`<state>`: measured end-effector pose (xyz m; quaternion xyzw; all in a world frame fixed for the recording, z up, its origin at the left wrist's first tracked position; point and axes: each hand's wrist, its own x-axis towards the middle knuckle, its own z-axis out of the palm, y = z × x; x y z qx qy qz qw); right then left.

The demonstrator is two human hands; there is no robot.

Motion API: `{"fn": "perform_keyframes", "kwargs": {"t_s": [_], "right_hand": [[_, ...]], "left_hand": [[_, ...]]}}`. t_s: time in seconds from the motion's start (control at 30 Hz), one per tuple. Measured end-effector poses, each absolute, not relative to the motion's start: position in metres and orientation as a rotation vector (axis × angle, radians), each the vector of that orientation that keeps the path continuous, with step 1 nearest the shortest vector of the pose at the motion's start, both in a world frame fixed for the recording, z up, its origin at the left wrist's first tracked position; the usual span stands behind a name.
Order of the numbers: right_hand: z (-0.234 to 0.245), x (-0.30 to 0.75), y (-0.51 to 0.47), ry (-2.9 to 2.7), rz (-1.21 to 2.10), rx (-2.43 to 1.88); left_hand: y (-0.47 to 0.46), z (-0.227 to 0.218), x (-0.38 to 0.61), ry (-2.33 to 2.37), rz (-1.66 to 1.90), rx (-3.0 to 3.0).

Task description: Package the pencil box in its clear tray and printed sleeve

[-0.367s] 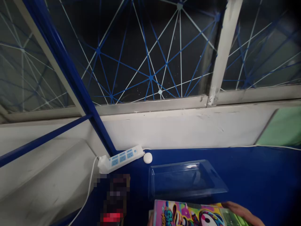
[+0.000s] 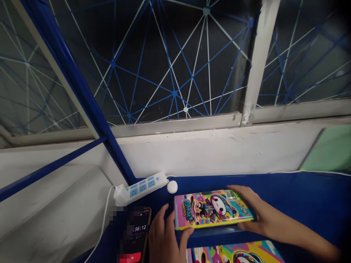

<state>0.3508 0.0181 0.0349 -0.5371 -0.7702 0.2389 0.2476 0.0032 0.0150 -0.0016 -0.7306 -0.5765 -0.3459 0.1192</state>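
A brightly printed pencil case with a cartoon character on its lid lies over the clear plastic tray, most of which it hides. My right hand grips the case's right end, fingers at the far side and thumb at the near side. At the left end, my left hand has a finger against the short edge and its thumb at the near corner. Closer to me, a second piece with matching cartoon print is cut off by the bottom of the view.
A phone with a lit screen lies left of my left hand. Behind it are a white power strip with a cord and a round white object. The blue tabletop meets a white wall under patterned windows.
The pencil case has moved away from me, from the bottom of the view onto the clear tray. Both hands have come further into view, and the second printed piece now shows.
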Motion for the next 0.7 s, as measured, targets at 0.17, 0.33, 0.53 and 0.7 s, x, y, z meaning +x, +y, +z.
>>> {"fn": "perform_keyframes", "kwargs": {"t_s": [0.17, 0.33, 0.53, 0.7], "right_hand": [[0.016, 0.356, 0.045, -2.264, 0.687, -1.476], [0.01, 0.363, 0.04, -2.363, 0.711, -1.49], [0.012, 0.358, 0.035, -2.418, 0.689, -1.551], [0.01, 0.362, 0.035, -2.473, 0.55, -1.507]], "left_hand": [[0.027, -0.018, 0.006, -1.719, -0.945, -2.144], [0.027, -0.039, 0.005, -1.728, -1.021, -2.185], [0.026, -0.056, 0.01, -1.724, -1.16, -2.174], [0.025, -0.053, 0.01, -1.695, -1.156, -2.168]]}}
